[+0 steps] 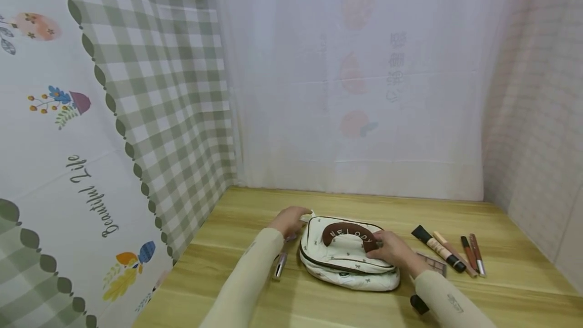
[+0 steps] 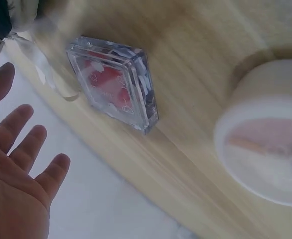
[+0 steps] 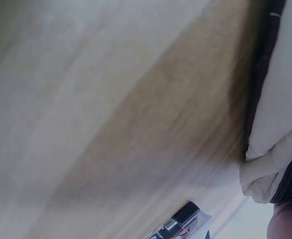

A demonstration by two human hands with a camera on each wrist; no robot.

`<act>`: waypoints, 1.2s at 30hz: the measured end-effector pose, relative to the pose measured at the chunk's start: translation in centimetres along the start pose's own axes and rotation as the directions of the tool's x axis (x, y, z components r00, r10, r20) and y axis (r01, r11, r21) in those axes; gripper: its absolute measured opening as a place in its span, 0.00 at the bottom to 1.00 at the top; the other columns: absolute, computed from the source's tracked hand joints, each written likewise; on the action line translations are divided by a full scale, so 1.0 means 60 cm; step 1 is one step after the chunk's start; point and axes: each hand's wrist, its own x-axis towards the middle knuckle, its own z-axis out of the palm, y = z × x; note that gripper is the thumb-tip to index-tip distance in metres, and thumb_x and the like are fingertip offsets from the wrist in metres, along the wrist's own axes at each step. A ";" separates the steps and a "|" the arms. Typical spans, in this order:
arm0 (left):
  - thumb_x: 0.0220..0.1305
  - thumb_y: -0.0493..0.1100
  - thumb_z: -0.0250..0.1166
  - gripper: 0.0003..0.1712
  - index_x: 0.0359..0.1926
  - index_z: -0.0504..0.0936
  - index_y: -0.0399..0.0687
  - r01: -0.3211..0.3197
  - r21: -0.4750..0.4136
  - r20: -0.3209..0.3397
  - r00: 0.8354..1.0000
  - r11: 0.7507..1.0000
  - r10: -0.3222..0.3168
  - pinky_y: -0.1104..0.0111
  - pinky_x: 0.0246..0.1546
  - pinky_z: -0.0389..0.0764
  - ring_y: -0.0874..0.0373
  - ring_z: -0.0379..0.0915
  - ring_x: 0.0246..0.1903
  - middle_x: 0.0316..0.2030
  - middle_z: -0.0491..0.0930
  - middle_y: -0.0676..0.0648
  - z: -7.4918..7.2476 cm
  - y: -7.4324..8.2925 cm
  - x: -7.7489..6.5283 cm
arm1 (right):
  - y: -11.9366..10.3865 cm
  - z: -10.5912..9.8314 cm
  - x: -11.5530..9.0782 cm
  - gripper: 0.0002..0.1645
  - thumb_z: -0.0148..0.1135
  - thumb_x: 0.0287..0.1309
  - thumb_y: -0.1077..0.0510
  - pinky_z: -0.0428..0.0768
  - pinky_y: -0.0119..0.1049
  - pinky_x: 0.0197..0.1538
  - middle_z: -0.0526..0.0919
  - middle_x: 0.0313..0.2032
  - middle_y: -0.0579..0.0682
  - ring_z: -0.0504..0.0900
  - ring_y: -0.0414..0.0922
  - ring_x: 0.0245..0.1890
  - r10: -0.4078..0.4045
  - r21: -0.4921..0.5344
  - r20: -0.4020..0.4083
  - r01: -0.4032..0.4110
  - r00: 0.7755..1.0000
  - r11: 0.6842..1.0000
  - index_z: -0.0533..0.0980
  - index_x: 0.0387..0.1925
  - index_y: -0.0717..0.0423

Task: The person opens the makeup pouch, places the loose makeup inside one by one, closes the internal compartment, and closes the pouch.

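A white quilted makeup bag [image 1: 314, 239] with brown piping, small bow prints and a brown "MELODY" handle [image 1: 342, 229] lies closed on the table in the head view. At its left end is my left hand [image 1: 291, 220], beside a white loop. The left wrist view shows that hand's fingers [image 2: 29, 144] spread and holding nothing, the thumb near the bag's end. My right hand [image 1: 395, 252] grips the bag at the right end of the handle; its fingertips are partly hidden. In the right wrist view, a finger [image 3: 288, 221] lies against the bag's black zipper [image 3: 291, 174].
A clear square case [image 2: 108, 84] with red contents and a white round container [image 2: 245, 174] lie near my left hand. A silvery tube [image 1: 280, 266] is left of the bag. Right of it lie a palette [image 1: 432, 264], a black-and-beige tube [image 1: 439, 248] and several slim cosmetics [image 1: 476, 252].
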 end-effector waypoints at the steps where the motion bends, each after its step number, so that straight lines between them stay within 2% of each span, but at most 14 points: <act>1: 0.69 0.38 0.62 0.25 0.66 0.77 0.53 -0.006 -0.002 0.004 1.000 1.000 0.006 0.61 0.60 0.71 0.55 0.72 0.58 0.62 0.76 0.49 0.002 -0.002 0.004 | 0.000 0.000 0.000 0.23 0.78 0.48 0.57 0.74 0.60 0.54 0.83 0.46 0.59 0.78 0.62 0.50 0.002 -0.006 -0.002 -0.002 1.000 1.000 0.83 0.46 0.63; 4: 0.69 0.38 0.63 0.24 0.64 0.78 0.55 -0.023 -0.018 0.025 0.999 1.000 0.023 0.62 0.60 0.71 0.55 0.71 0.59 0.62 0.76 0.49 0.007 -0.008 0.015 | 0.000 0.001 0.001 0.24 0.78 0.48 0.57 0.73 0.60 0.55 0.82 0.48 0.60 0.77 0.63 0.52 0.030 -0.002 -0.006 -0.030 1.000 1.000 0.83 0.47 0.62; 7: 0.68 0.38 0.63 0.23 0.63 0.79 0.56 -0.040 -0.033 0.044 0.998 0.999 0.042 0.63 0.58 0.73 0.54 0.71 0.59 0.61 0.76 0.47 0.014 -0.012 0.024 | 0.000 0.000 0.000 0.24 0.78 0.48 0.56 0.73 0.60 0.55 0.82 0.49 0.60 0.77 0.63 0.52 0.023 -0.004 -0.001 -0.023 1.000 1.000 0.83 0.47 0.62; 10: 0.68 0.38 0.63 0.22 0.61 0.81 0.56 -0.069 -0.032 0.055 0.996 0.997 0.071 0.62 0.61 0.71 0.51 0.69 0.62 0.63 0.74 0.44 0.023 -0.017 0.032 | 0.001 0.001 -0.003 0.22 0.78 0.48 0.57 0.74 0.60 0.55 0.82 0.48 0.60 0.78 0.62 0.51 0.002 -0.005 0.004 -0.002 1.000 1.000 0.83 0.45 0.61; 15: 0.67 0.34 0.61 0.20 0.58 0.84 0.50 -0.102 -0.088 0.060 0.992 0.991 0.108 0.59 0.66 0.66 0.44 0.64 0.66 0.65 0.71 0.38 0.032 -0.027 0.036 | 0.004 0.003 -0.003 0.20 0.78 0.48 0.56 0.75 0.59 0.53 0.83 0.46 0.55 0.79 0.60 0.50 -0.016 -0.013 0.003 0.016 1.000 1.000 0.84 0.44 0.58; 18: 0.66 0.31 0.60 0.16 0.52 0.86 0.45 -0.183 -0.095 0.041 0.981 0.979 0.188 0.62 0.58 0.72 0.47 0.73 0.55 0.54 0.78 0.39 0.035 -0.033 0.039 | 0.004 0.003 0.000 0.20 0.78 0.48 0.55 0.75 0.59 0.54 0.83 0.47 0.56 0.79 0.60 0.51 -0.030 -0.016 0.000 0.030 1.000 0.999 0.84 0.43 0.57; 20: 0.67 0.31 0.60 0.14 0.48 0.87 0.44 -0.231 -0.076 0.027 0.972 0.970 0.233 0.65 0.50 0.75 0.50 0.75 0.46 0.45 0.79 0.41 0.037 -0.037 0.042 | 0.003 0.003 0.003 0.20 0.78 0.48 0.55 0.74 0.60 0.54 0.83 0.48 0.57 0.78 0.61 0.52 -0.031 -0.013 -0.001 0.031 1.000 0.999 0.84 0.43 0.57; 21: 0.67 0.31 0.59 0.14 0.49 0.87 0.44 -0.236 -0.064 0.024 0.971 0.970 0.238 0.66 0.50 0.75 0.50 0.74 0.46 0.45 0.79 0.41 0.039 -0.038 0.042 | 0.003 0.003 0.003 0.20 0.78 0.48 0.55 0.73 0.60 0.55 0.82 0.49 0.58 0.78 0.62 0.52 -0.023 -0.011 -0.002 0.023 1.000 1.000 0.84 0.44 0.57; 22: 0.68 0.31 0.58 0.15 0.50 0.86 0.45 -0.231 -0.058 0.026 0.972 0.971 0.233 0.65 0.52 0.74 0.50 0.74 0.48 0.47 0.79 0.40 0.040 -0.038 0.043 | 0.002 0.003 0.003 0.21 0.78 0.48 0.55 0.73 0.61 0.55 0.82 0.50 0.59 0.77 0.62 0.53 -0.022 -0.009 -0.001 0.022 1.000 1.000 0.84 0.44 0.57; 24: 0.70 0.33 0.57 0.17 0.54 0.85 0.47 -0.192 -0.072 0.024 0.981 0.979 0.194 0.61 0.59 0.71 0.48 0.71 0.57 0.55 0.77 0.39 0.043 -0.037 0.044 | 0.001 0.004 0.002 0.21 0.78 0.48 0.55 0.73 0.61 0.55 0.82 0.51 0.59 0.77 0.63 0.54 -0.007 -0.005 0.001 0.007 1.000 1.000 0.84 0.44 0.57; 27: 0.69 0.31 0.55 0.23 0.60 0.82 0.51 -0.098 -0.129 0.039 0.994 0.987 0.104 0.54 0.69 0.59 0.41 0.57 0.70 0.69 0.65 0.36 0.044 -0.031 0.046 | 0.002 0.004 0.002 0.21 0.78 0.48 0.55 0.73 0.60 0.55 0.83 0.49 0.57 0.77 0.62 0.53 0.010 0.002 0.006 -0.010 1.000 1.000 0.84 0.45 0.57; 30: 0.68 0.29 0.55 0.24 0.59 0.83 0.53 -0.090 -0.106 0.058 0.994 0.990 0.096 0.53 0.69 0.59 0.41 0.56 0.70 0.69 0.65 0.37 0.043 -0.027 0.051 | 0.003 0.005 0.003 0.22 0.78 0.48 0.54 0.74 0.60 0.54 0.83 0.48 0.55 0.78 0.61 0.52 0.017 0.007 0.014 -0.017 1.000 1.000 0.84 0.46 0.57; 34: 0.64 0.26 0.53 0.27 0.56 0.85 0.52 -0.139 0.030 0.073 0.988 0.990 0.136 0.58 0.66 0.66 0.44 0.64 0.66 0.64 0.72 0.39 0.041 -0.028 0.058 | 0.003 0.003 0.004 0.24 0.78 0.48 0.53 0.74 0.60 0.54 0.83 0.48 0.56 0.78 0.62 0.52 0.006 -0.002 0.023 -0.006 1.000 1.000 0.84 0.47 0.59; 36: 0.63 0.27 0.55 0.25 0.53 0.86 0.51 -0.148 0.062 0.060 0.988 0.987 0.145 0.60 0.63 0.70 0.46 0.67 0.63 0.60 0.75 0.40 0.039 -0.030 0.060 | 0.003 0.002 0.005 0.23 0.78 0.48 0.54 0.74 0.60 0.54 0.83 0.47 0.56 0.78 0.62 0.52 0.000 -0.002 0.021 0.000 1.000 1.000 0.84 0.46 0.59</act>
